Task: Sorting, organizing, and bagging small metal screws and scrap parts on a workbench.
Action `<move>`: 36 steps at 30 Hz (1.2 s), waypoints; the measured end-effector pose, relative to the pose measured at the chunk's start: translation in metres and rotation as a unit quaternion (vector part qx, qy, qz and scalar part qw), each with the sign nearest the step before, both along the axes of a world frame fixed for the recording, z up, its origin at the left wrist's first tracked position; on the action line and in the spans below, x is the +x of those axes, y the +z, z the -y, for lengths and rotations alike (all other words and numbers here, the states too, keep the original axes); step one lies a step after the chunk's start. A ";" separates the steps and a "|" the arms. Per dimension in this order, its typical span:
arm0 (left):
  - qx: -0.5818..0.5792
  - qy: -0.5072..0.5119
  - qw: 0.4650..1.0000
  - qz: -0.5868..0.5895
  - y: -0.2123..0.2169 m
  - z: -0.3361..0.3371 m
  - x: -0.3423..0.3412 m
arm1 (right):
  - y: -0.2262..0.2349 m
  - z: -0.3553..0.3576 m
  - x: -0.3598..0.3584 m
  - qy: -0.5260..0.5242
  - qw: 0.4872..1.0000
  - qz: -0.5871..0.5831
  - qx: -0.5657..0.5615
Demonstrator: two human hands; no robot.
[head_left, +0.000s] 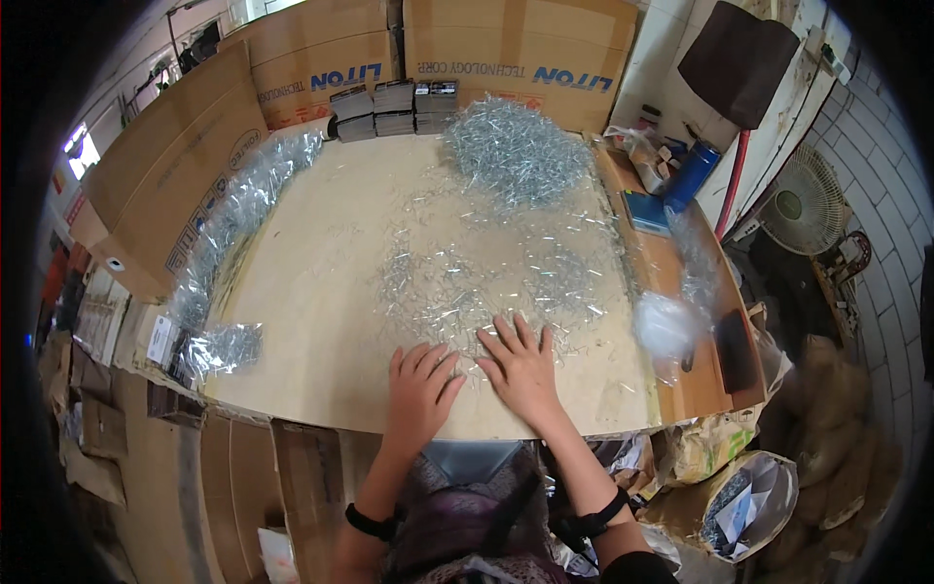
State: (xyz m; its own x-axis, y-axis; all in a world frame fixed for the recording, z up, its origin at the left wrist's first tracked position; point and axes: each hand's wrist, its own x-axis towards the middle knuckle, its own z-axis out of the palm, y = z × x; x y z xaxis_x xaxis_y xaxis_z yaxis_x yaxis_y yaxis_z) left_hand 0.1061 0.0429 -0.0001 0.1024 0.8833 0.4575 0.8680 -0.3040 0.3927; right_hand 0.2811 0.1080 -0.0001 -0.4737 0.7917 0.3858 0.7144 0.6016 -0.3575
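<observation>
Bits (453, 304) lie near our spread, empty-looking left hand (420, 391) and right hand (527, 378); if we push fast, some could fly far.

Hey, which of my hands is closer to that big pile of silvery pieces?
The right hand; it reaches farther up the table toward the silvery pile than the left hand does.

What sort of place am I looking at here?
Likely a small workshop or packing area: a heap of shiny, metal-looking pieces sits on the worktable, clear plastic packaging lines its left side, and cardboard panels stand along the back.
</observation>
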 end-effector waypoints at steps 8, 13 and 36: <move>0.024 -0.093 0.994 0.060 0.005 0.004 0.008 | 0.006 -0.003 0.134 -0.288 0.939 -0.092 0.162; 0.086 0.115 0.990 -0.008 -0.017 0.007 -0.007 | -0.006 0.000 0.175 -0.316 0.946 -0.027 0.062; 0.072 0.125 0.987 0.073 -0.022 0.006 -0.011 | -0.005 -0.004 0.171 -0.291 0.921 -0.247 0.071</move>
State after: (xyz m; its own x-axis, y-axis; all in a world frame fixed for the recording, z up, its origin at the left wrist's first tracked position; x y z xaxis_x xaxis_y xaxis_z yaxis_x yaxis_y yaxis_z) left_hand 0.0950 0.0370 -0.0224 -0.1863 0.7973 0.5741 0.8604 -0.1497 0.4871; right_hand 0.4525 0.1125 -0.0050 0.2768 0.7805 0.5605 0.7016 0.2345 -0.6729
